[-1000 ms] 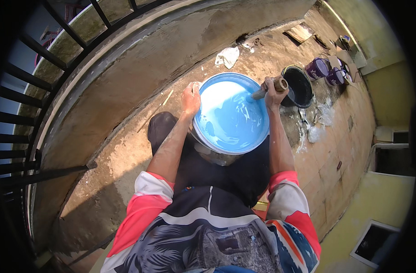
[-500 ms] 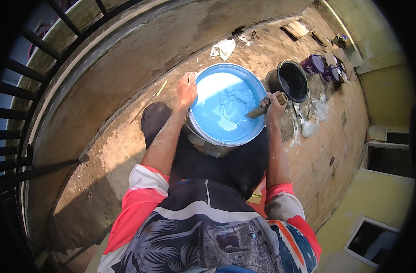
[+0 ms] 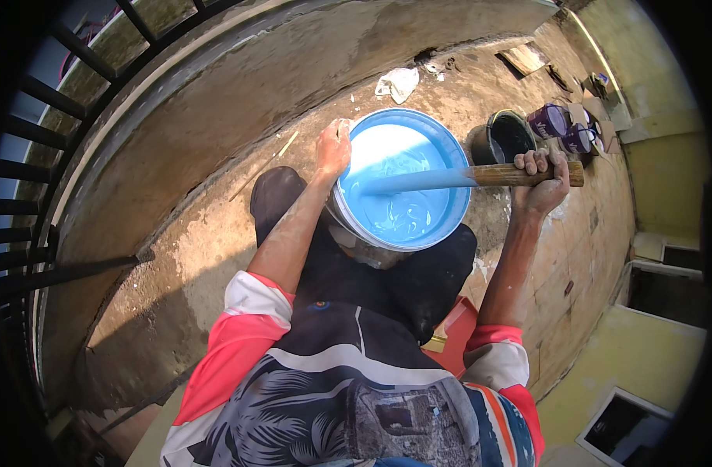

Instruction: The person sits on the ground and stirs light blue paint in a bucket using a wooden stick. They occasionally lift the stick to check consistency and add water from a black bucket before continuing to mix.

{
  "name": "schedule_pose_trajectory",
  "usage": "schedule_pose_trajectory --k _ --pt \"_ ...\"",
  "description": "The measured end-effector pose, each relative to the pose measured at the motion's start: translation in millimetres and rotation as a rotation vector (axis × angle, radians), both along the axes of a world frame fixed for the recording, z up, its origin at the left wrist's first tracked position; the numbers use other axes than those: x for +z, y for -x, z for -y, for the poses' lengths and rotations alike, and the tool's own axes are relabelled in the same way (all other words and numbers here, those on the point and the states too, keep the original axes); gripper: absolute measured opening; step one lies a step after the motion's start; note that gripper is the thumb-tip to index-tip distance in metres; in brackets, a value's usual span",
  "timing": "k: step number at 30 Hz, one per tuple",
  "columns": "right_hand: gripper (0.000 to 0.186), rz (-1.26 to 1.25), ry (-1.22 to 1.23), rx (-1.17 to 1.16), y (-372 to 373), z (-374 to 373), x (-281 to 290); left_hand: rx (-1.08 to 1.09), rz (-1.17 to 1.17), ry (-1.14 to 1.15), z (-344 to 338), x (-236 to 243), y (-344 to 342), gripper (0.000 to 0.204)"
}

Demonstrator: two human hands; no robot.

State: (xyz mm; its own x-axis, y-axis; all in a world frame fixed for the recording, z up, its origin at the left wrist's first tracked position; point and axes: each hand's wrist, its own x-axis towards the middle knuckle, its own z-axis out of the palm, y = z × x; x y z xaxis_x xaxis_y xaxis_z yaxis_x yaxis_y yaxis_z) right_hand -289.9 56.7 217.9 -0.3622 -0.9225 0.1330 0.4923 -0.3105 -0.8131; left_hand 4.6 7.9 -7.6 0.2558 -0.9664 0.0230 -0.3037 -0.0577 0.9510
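A large bucket [image 3: 342, 204] of light blue paint [image 3: 406, 214] stands between my knees. My left hand [image 3: 334, 146] grips its upper left rim, fingers closed over the edge. In my right hand [image 3: 544, 180], the fingers wrap round the bare brown end of a wooden stick [image 3: 492, 176]. The stick slants across the right rim, its blue-coated length reaching left into the bucket. Its far tip is at or in the paint; I cannot tell how deep. Swirl marks show on the paint's surface.
Right of the bucket stands a black pail [image 3: 508, 136], with purple paint tubs [image 3: 549, 121] behind it. A white rag [image 3: 398, 84] and a flat board [image 3: 523, 58] lie farther off. A low wall [image 3: 216, 109] and black railing [image 3: 52, 97] curve along the left.
My right hand has moved right and outward with the stick, which now lies flatter and shows much more of its blue-coated length. My left hand stays on the rim.
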Motion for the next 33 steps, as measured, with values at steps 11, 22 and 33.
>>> schedule_pose_trajectory --k 11,22,33 --pt "0.02 -0.337 0.276 0.184 -50.9 20.2 -89.2 -0.008 -0.001 -0.011 0.0 3.3 2.8 0.038" --pt "0.02 -0.154 -0.211 0.134 -37.0 -17.6 -140.1 -0.007 0.013 -0.018 -0.3 3.0 1.5 0.039" --pt "0.014 -0.425 0.284 0.236 -82.9 -21.5 -29.4 0.006 -0.007 0.01 -0.9 0.0 0.0 0.039"
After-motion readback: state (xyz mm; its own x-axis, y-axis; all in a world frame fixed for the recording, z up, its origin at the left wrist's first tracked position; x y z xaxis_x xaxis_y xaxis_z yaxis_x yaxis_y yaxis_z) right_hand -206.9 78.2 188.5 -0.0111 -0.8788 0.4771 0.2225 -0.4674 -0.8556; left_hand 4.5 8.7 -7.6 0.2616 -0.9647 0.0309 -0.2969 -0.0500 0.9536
